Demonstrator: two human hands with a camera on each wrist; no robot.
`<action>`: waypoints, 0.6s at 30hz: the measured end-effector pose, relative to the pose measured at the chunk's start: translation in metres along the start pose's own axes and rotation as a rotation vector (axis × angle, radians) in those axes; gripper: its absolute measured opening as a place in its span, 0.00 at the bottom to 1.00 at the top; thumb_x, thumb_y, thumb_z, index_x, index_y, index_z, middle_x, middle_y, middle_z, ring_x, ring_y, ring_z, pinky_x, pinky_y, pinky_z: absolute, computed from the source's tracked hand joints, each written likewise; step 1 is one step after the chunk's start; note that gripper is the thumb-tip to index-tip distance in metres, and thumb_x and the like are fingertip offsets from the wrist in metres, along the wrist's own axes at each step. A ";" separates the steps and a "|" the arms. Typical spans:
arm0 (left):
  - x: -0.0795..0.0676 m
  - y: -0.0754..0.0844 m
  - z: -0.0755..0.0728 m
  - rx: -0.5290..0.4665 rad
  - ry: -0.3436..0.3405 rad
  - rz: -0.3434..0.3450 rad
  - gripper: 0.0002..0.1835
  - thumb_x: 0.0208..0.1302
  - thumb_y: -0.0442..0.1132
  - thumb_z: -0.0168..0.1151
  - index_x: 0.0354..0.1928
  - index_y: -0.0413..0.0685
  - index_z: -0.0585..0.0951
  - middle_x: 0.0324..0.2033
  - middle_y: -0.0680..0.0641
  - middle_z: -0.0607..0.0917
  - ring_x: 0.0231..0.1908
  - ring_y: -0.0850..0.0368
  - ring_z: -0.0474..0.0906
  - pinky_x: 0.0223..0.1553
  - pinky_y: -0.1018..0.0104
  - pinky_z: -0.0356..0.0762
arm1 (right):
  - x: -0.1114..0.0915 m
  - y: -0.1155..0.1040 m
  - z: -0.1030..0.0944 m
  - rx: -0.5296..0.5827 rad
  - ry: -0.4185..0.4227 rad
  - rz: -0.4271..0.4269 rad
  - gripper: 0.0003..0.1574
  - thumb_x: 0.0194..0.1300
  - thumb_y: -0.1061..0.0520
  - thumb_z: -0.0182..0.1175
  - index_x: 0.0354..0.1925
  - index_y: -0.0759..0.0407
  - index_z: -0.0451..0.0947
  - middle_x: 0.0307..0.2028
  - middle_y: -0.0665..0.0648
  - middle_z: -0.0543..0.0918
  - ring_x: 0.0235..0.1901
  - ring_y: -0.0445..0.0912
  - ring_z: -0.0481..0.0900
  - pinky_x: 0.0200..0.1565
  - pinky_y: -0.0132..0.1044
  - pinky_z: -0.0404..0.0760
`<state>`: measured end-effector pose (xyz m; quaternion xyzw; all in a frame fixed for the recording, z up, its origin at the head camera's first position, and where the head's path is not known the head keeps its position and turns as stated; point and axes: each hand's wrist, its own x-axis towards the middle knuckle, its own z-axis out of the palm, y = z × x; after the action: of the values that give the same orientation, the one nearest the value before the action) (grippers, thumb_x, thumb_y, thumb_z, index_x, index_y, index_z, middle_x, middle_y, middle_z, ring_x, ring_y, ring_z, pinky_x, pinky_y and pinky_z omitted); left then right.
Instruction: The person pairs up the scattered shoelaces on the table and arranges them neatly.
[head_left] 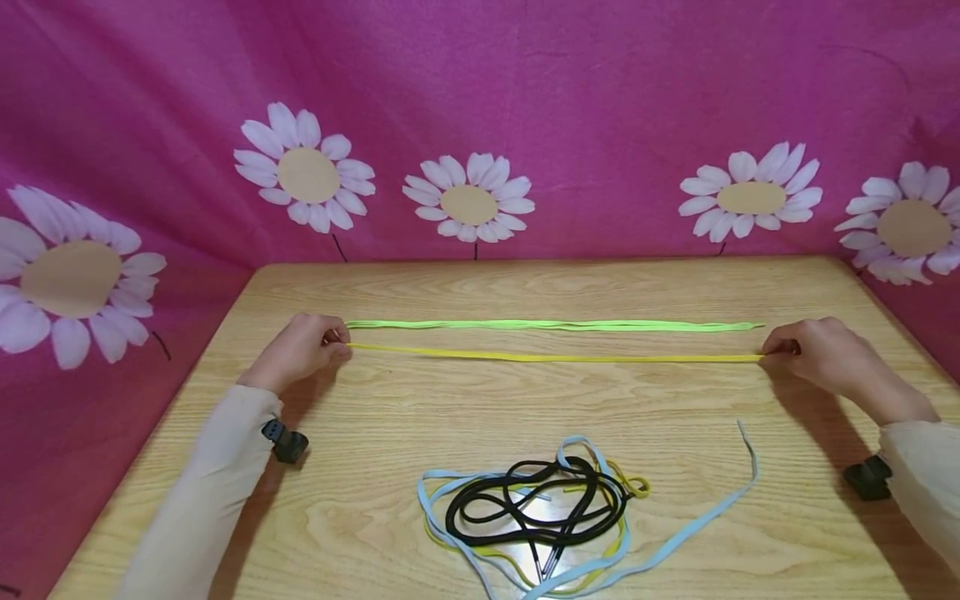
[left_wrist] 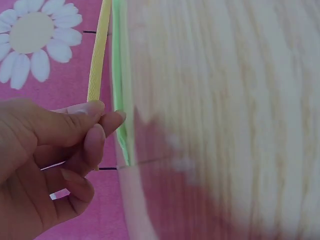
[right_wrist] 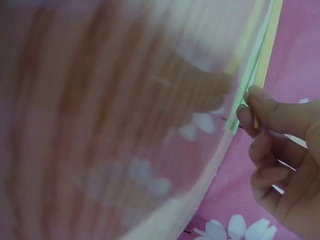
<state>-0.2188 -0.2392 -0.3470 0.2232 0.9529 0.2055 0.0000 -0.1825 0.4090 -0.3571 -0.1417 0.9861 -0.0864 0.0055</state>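
Observation:
A yellow shoelace [head_left: 555, 358] is stretched straight from side to side between my two hands. My left hand [head_left: 303, 346] pinches its left end between thumb and forefinger, and the left wrist view shows the flat woven lace [left_wrist: 100, 55] rising from that pinch. At the other end my right hand [head_left: 821, 354] pinches the lace, with a short tip poking out below the fingers in the right wrist view. Just behind it, a lime-green shoelace [head_left: 555, 325] lies straight on the table, running parallel, its layers doubled together.
A black shoelace [head_left: 457, 525] lies looped near the table's front, over a light blue shoelace [head_left: 693, 527] and another yellow lace [head_left: 637, 487]. The wood-grain table [head_left: 375, 433] meets a pink cloth [head_left: 585, 83] with printed daisies at the back and sides.

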 end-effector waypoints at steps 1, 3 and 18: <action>0.001 -0.001 0.000 0.004 -0.001 -0.010 0.03 0.58 0.27 0.66 0.29 0.38 0.81 0.26 0.44 0.84 0.30 0.51 0.80 0.32 0.58 0.76 | 0.001 0.000 0.000 0.004 -0.009 0.008 0.04 0.56 0.65 0.67 0.33 0.59 0.85 0.27 0.53 0.83 0.26 0.45 0.76 0.27 0.41 0.72; 0.002 -0.003 0.001 0.011 -0.001 -0.023 0.03 0.58 0.27 0.66 0.29 0.39 0.82 0.26 0.45 0.84 0.30 0.51 0.79 0.33 0.58 0.76 | 0.002 0.001 0.001 0.008 -0.015 0.016 0.06 0.55 0.67 0.66 0.33 0.60 0.85 0.27 0.55 0.84 0.27 0.46 0.77 0.28 0.42 0.73; 0.009 -0.013 0.007 0.023 -0.007 -0.062 0.02 0.57 0.25 0.65 0.32 0.36 0.84 0.28 0.41 0.85 0.31 0.50 0.79 0.33 0.60 0.74 | 0.010 0.000 0.003 -0.005 -0.011 0.016 0.09 0.54 0.69 0.64 0.32 0.57 0.85 0.27 0.55 0.83 0.31 0.51 0.79 0.30 0.48 0.75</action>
<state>-0.2320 -0.2438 -0.3575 0.1940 0.9617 0.1936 0.0072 -0.1919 0.4055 -0.3598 -0.1344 0.9874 -0.0831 0.0112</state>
